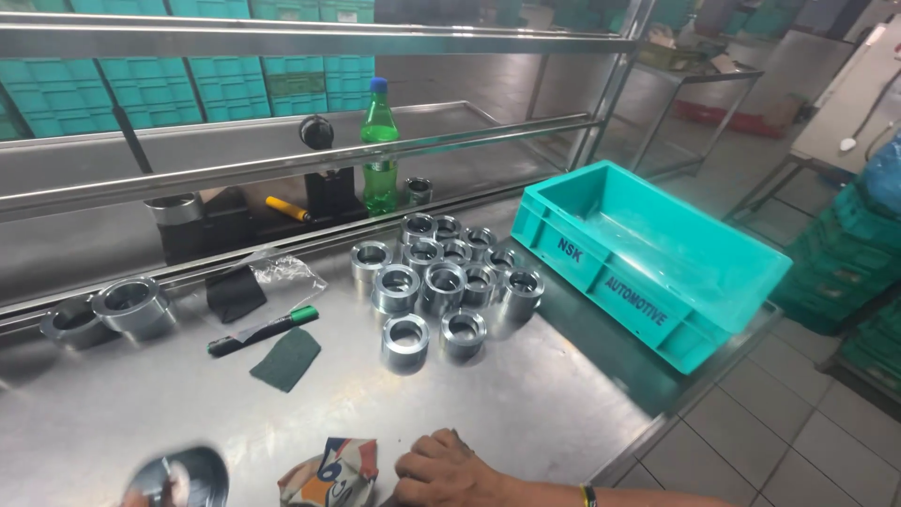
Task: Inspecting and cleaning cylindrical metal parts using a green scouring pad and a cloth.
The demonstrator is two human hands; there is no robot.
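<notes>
Resting knuckles-up on steel table [526, 413], right hand [441, 469] curled, grip empty, beside crumpled cloth [330, 471]

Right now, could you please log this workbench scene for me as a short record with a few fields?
Surface: steel table with shelf rails above
Right hand: right hand resting on the table beside a printed cloth
Left hand: only a blurred metal ring shows at the bottom edge; the hand cannot be made out
Parts: cluster of metal rings standing mid-table
Bin: teal crate, on the table's right end
Other items: green bottle, green-capped marker, green pad
</notes>
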